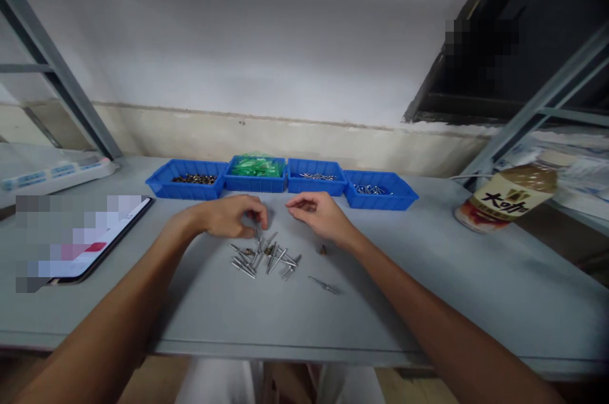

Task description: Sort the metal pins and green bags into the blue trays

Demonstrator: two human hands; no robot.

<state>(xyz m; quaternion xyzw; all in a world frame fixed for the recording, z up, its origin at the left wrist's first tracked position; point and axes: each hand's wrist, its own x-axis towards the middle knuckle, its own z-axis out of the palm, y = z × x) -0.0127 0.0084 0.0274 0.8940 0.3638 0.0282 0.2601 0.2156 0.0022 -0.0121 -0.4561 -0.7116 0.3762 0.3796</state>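
My left hand (pixel 234 216) rests on the grey table (pixel 428 277) with fingers curled, pinching a thin metal pin just above a loose pile of metal pins (pixel 263 257). My right hand (pixel 320 214) lies a little to the right, palm turned up, fingers loosely curled; whether anything is in it I cannot make out. A small brass piece (pixel 323 250) lies by my right wrist. One single pin (pixel 324 285) lies apart, nearer to me.
Several blue trays stand in a row at the back: dark small parts (pixel 186 178), green parts (pixel 255 172), metal pins (pixel 316 176), more pins (pixel 379 189). A phone (pixel 98 239) lies left. A bottle (pixel 507 196) lies right. A power strip (pixel 57 172) sits far left.
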